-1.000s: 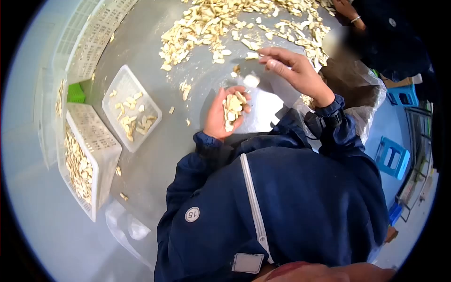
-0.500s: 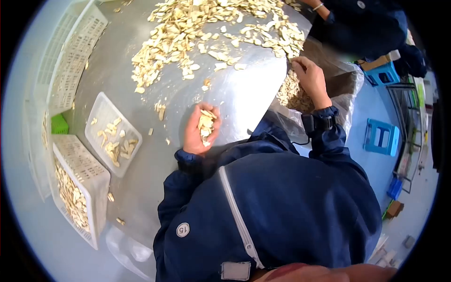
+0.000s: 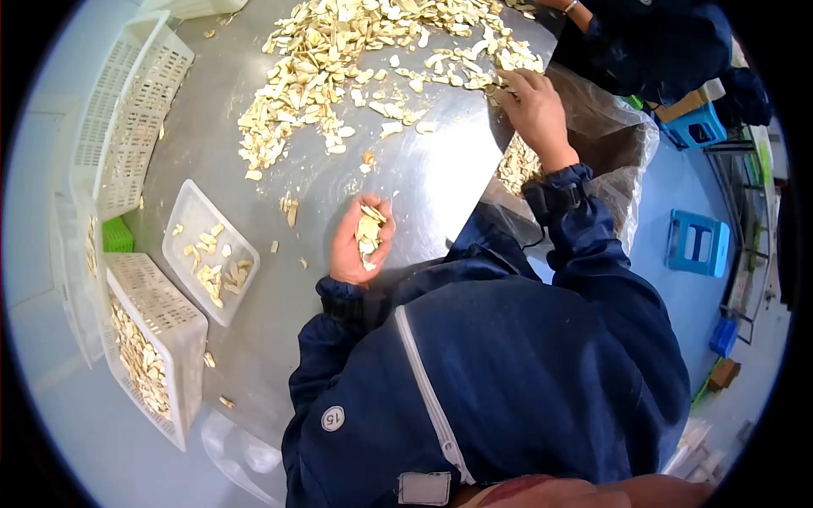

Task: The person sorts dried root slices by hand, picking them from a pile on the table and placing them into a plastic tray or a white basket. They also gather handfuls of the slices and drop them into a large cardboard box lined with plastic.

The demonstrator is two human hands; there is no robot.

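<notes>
My left hand point(image 3: 351, 245) is cupped, palm up, around a small stack of pale dried slices point(image 3: 369, 230) just above the steel table point(image 3: 423, 182). My right hand point(image 3: 532, 108) reaches to the table's right edge, fingers down on slices at the rim of the big pile point(image 3: 356, 59). Whether it grips any slice I cannot tell. Under that hand a clear plastic bag point(image 3: 605, 144) hangs beside the table with more slices point(image 3: 515, 168) inside.
A shallow clear tray point(image 3: 241, 254) with some slices sits left of my left hand. White slotted baskets point(image 3: 165, 317) point(image 3: 127, 127) stand along the left; the near one holds slices. Another person's dark sleeve point(image 3: 652, 42) is at the top right. Blue stools point(image 3: 696, 241) stand on the floor.
My right hand rose out of the bag at the table's edge and moved up onto the slices on the table. My left hand stayed cupped around its stack.
</notes>
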